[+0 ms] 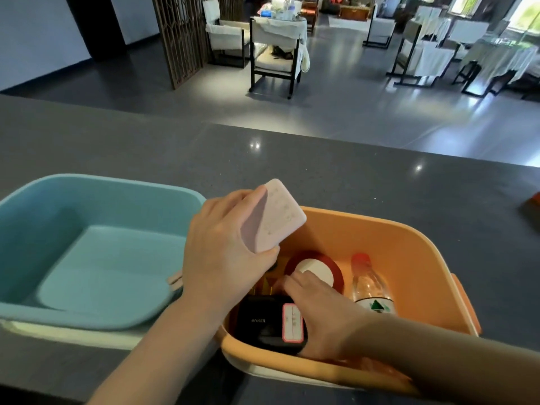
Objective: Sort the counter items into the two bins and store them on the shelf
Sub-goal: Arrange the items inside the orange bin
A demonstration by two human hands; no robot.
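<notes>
Nearest the camera, two bare forearms are seen reaching forward over a grey counter (380, 182). An orange bin (409, 238) is set at the near right of the counter, and a blue bin (96, 188) is set just beside it on the left, its inside showing no contents. A pale pink rectangular block (273, 216) is gripped by the left hand (225, 247), with the thumb curled under its near edge and the fingers wrapped behind its far side; the block is held tilted above the left rim of the orange bin. The right hand (318, 314) is lowered inside the orange bin, its fingers bent onto the contents near a round red-rimmed item with a white centre (318, 271); whether anything is grasped cannot be told. A black device marked ANKER (263, 323) lies at the near left of that bin, partly under the right hand. A clear plastic bottle with a red cap (369, 285) lies at the right inside the same bin. Chairs and tables are visible on the far floor.
</notes>
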